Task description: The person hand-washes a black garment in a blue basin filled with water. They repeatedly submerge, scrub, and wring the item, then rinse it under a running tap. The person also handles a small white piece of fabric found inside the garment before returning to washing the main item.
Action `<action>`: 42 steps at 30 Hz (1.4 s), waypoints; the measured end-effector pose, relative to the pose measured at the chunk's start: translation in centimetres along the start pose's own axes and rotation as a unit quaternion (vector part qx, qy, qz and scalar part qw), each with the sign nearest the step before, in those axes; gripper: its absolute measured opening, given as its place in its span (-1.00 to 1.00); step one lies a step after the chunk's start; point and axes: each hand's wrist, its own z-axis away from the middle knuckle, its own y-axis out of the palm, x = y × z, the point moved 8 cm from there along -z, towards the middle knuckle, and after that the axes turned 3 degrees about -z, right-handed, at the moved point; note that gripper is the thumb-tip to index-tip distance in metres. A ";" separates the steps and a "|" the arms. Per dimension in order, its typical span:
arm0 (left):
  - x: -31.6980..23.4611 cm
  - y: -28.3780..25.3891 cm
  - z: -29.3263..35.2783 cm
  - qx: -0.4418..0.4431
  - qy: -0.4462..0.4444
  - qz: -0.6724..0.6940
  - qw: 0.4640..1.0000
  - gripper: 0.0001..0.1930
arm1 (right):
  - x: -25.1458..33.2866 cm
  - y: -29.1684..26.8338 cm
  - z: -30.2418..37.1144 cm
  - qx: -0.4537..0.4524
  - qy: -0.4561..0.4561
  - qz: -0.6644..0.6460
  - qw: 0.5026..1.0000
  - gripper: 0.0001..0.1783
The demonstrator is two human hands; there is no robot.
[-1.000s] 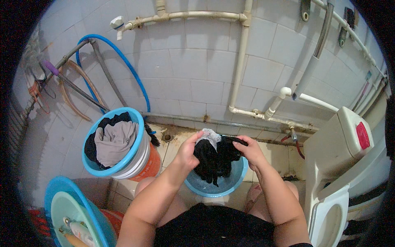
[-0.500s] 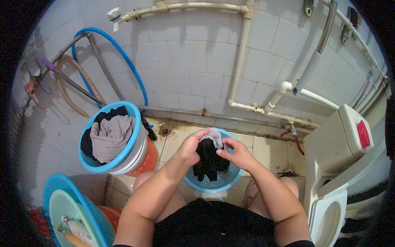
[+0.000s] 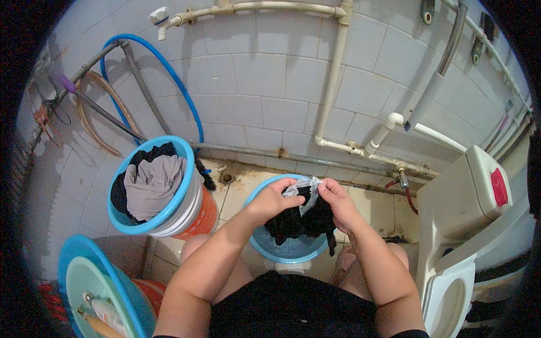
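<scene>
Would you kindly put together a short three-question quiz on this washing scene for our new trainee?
1. True or false: both hands grip the wet black garment over the small round blue plastic basin.
2. What lies on top in the blue-rimmed bucket on the left: A) a grey cloth, B) a red towel, C) a yellow sponge?
3. Which fixture stands to the person's right?

Key
1. True: the left hand and right hand pinch it together at its pale lace trim.
2. A: the crumpled grey cloth.
3. The white ceramic toilet.
</scene>
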 end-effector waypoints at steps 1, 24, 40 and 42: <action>0.3 -0.1 -0.1 -0.006 0.002 -0.046 0.999 -0.65 | 0.2 0.1 0.2 0.000 0.006 -0.007 1.000 -0.83; 9.1 -1.7 -1.6 -0.025 -0.125 -0.488 0.863 -0.63 | 5.8 0.0 1.4 -0.016 -0.110 -0.062 0.992 -0.88; 11.6 4.3 -0.2 0.070 -0.094 -0.515 0.849 -0.10 | 7.2 -1.1 2.1 -0.026 -0.158 -0.132 0.978 -0.88; 11.4 4.9 0.1 0.067 -0.074 -0.510 0.854 -0.15 | 7.0 -1.2 2.1 -0.037 -0.158 -0.138 0.977 -0.88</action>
